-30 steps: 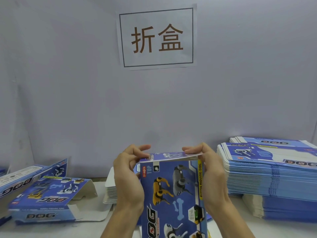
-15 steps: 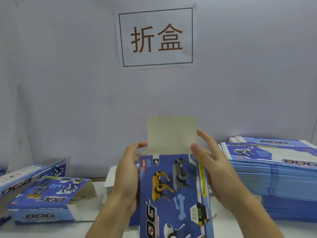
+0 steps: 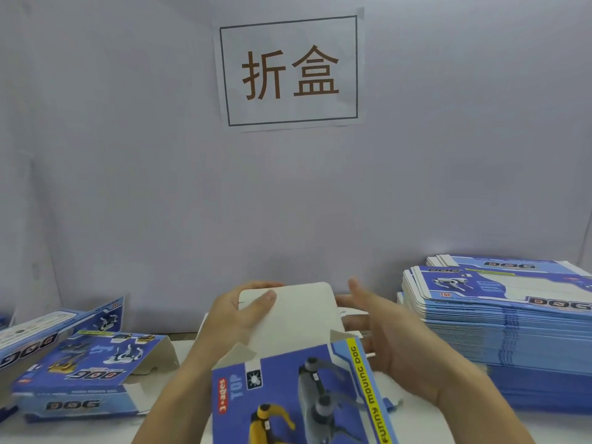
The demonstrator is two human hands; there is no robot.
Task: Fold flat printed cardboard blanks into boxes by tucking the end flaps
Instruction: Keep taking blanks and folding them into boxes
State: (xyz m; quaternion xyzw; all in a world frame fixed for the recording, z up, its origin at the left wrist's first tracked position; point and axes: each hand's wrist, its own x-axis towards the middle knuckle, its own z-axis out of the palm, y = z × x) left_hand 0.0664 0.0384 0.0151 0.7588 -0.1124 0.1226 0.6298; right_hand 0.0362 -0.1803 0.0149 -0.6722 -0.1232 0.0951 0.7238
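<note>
The blue printed box (image 3: 298, 398) is held up in front of the person, low in the middle of the view, its lower part cut off by the bottom edge. Its far end is open: the big end flap (image 3: 294, 315) stands up with its plain pale inner side facing the camera, and a small side flap (image 3: 238, 352) pokes out at the left corner. The left hand (image 3: 237, 318) pinches the flap's upper left corner, thumb on the near face and fingers curled behind the top edge, where they are mostly hidden. The right hand (image 3: 394, 341) is just to the right of the flap, fingers spread and relaxed; whether they touch the box cannot be told, since the cardboard covers part of them.

Behind the box a low pile of pale blanks (image 3: 205, 325) is almost wholly hidden. To the right stands a tall stack of flat blanks (image 3: 499, 331), cut off by the frame edge. To the left lie folded boxes (image 3: 86, 373) with open ends, the farthest one partly out of view. All rest on a white table (image 3: 179, 421). On the grey wall hangs a paper sign (image 3: 290, 70) with two brown characters
</note>
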